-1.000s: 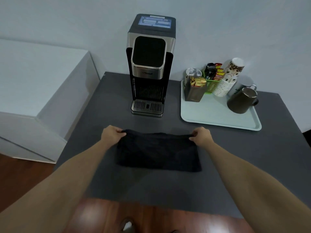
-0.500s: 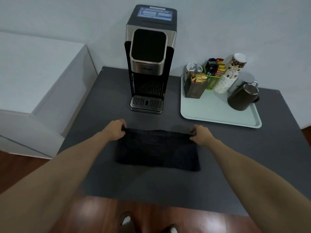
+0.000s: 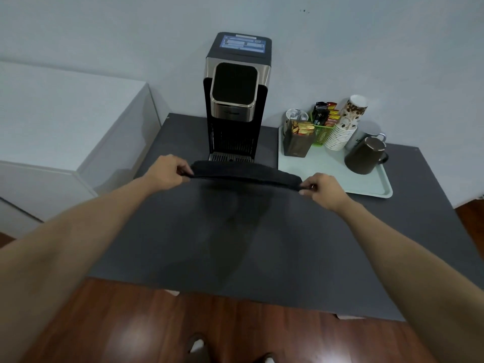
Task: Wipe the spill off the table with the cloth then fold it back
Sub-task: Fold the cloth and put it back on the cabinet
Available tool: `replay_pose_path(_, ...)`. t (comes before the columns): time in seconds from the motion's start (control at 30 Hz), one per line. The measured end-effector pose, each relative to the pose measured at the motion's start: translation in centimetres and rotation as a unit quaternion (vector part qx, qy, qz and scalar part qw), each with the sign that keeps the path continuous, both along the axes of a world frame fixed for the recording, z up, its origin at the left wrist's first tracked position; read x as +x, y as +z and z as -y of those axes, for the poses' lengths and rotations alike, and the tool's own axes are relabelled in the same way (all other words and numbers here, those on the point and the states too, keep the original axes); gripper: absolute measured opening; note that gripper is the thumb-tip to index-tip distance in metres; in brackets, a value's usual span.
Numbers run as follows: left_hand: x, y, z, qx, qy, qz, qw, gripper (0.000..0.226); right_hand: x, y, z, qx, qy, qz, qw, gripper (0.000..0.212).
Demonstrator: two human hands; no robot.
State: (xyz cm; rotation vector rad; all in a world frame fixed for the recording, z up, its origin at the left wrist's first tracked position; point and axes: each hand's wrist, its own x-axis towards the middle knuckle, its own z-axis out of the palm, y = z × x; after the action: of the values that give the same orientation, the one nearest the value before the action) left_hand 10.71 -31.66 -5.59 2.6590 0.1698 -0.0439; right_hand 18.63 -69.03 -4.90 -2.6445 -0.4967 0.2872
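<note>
- The black cloth [image 3: 246,172] hangs stretched between both hands above the grey table [image 3: 340,244], toward 12 o'clock from the table's middle, right in front of the drip tray of the hot-drink dispenser [image 3: 237,100].
- The left hand [image 3: 167,170] pinches the cloth's left end between thumb and curled fingers; the right hand [image 3: 320,186] pinches the right end the same way, fingers pressed together around the fabric.
- The cloth reads as a narrow dark band, seen nearly edge-on, so how many layers it holds cannot be told.
- Below it, from the table's centre down toward 6 o'clock, lies a faint darker patch; whether that is damp residue or shadow cannot be told.
- My judgement: this is the folding step, the cloth lifted by two corners to bring one half over the other.
- The next move calls for keeping both pinches level, lowering the cloth flat onto the open table, and matching the edges.
- At 2 o'clock a pale green tray [image 3: 366,184] carries a brown jug [image 3: 365,158], stacked paper cups [image 3: 345,127] and sachet holders; the right hand is just beside its near edge, so a wide swing could catch it.
</note>
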Motion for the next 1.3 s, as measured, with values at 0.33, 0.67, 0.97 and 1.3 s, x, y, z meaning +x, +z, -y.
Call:
replay_pose_path(0.33, -9.5, -7.1, 0.6, 0.111, -0.148, -0.235, 0.954, 0.022, -9.3, -8.4, 1.6, -0.126, 0.106, -0.157, 0.974, 0.028)
replay_pose_path(0.67, -10.8, -6.7, 2.0, 0.112, -0.084, -0.292, 0.946, 0.025, -11.0, -8.4, 2.2, -0.167, 0.160, -0.170, 0.958, 0.039)
replay_pose_path(0.97, -10.0, -8.1, 5.7, -0.018, 0.234, -0.259, 0.937, 0.038, -10.4, -7.8, -2.0, -0.117, 0.065, -0.113, 0.985, 0.036)
replay_pose_path(1.3, -9.8, -8.0, 4.8, -0.231, 0.250, -0.257, 0.905, 0.012, -12.6, -11.6, -7.7, -0.141, 0.103, -0.104, 0.979, 0.058)
